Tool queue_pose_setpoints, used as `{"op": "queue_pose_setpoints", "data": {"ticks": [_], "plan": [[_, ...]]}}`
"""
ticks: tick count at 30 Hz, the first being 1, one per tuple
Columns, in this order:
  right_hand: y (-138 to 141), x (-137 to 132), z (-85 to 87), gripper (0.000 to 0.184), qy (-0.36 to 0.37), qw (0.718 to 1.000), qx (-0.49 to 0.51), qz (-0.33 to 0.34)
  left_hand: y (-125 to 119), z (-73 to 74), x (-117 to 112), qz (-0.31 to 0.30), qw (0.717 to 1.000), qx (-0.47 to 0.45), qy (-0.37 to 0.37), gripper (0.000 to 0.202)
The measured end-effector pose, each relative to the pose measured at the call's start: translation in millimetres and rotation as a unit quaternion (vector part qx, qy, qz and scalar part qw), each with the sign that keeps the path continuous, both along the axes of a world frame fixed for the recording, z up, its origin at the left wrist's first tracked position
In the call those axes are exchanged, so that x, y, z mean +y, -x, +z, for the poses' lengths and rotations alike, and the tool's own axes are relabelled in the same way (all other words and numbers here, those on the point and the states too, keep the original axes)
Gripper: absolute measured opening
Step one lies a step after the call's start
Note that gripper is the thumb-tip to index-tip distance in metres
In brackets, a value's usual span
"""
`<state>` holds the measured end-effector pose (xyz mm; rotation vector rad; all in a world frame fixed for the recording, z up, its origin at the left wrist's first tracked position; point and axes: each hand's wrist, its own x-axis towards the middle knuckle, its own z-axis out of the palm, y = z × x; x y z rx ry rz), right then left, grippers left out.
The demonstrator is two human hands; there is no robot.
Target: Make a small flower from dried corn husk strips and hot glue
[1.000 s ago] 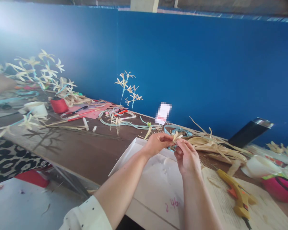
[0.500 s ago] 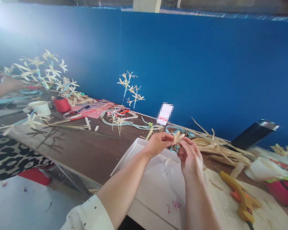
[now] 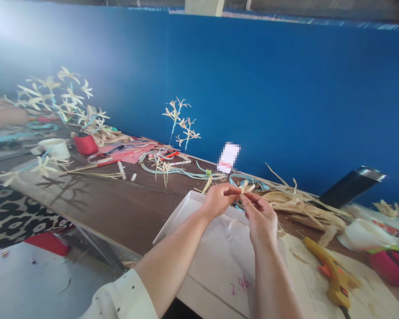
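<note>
A small cream flower of dried leaf strips (image 3: pixel 247 188) is pinched between my two hands above the white box lid (image 3: pixel 216 239). My left hand (image 3: pixel 221 198) grips its base from the left, thumb and fingers closed. From the right, my right hand (image 3: pixel 260 215) pinches the same base, its fingertips meeting those of the left. The petals point up and to the right; the flower's lower part is hidden behind my fingers. Behind the hands lie a loop of light blue tape (image 3: pixel 249 179) and a heap of dried strips (image 3: pixel 295 206).
A yellow glue gun (image 3: pixel 334 274) rests on paper at right, near a white cup (image 3: pixel 365 235) and a tilted black flask (image 3: pixel 350 186). Finished flower stems (image 3: pixel 174 113) stand by the blue wall. At far left is another person's blurred hand (image 3: pixel 6 117).
My right hand has shifted slightly left and up, its fingers now closed at the flower's base. The petals sit a little lower. The other person's hand has moved slightly.
</note>
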<state>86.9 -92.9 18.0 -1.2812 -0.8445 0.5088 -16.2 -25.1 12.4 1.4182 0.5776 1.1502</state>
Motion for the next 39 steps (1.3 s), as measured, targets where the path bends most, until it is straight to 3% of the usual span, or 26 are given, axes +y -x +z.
{"op": "queue_pose_setpoints", "data": {"ticks": [7,28,39], "plan": [[-0.6,-0.7,0.7,0.04,0.036,0.996,-0.064,-0.054,-1.4,0.9,-3.3,0.028,0.999,-0.01,-0.032,0.021],[-1.3,-0.6,0.1,0.041,0.027,0.996,-0.069,-0.04,-2.2,-0.3,-7.2,0.059,0.996,0.012,-0.058,0.018],[-1.8,-1.0,-0.8,0.036,0.031,0.996,-0.071,-0.038,-5.4,-3.0,-7.0,0.058,0.998,0.0,-0.028,0.017]]}}
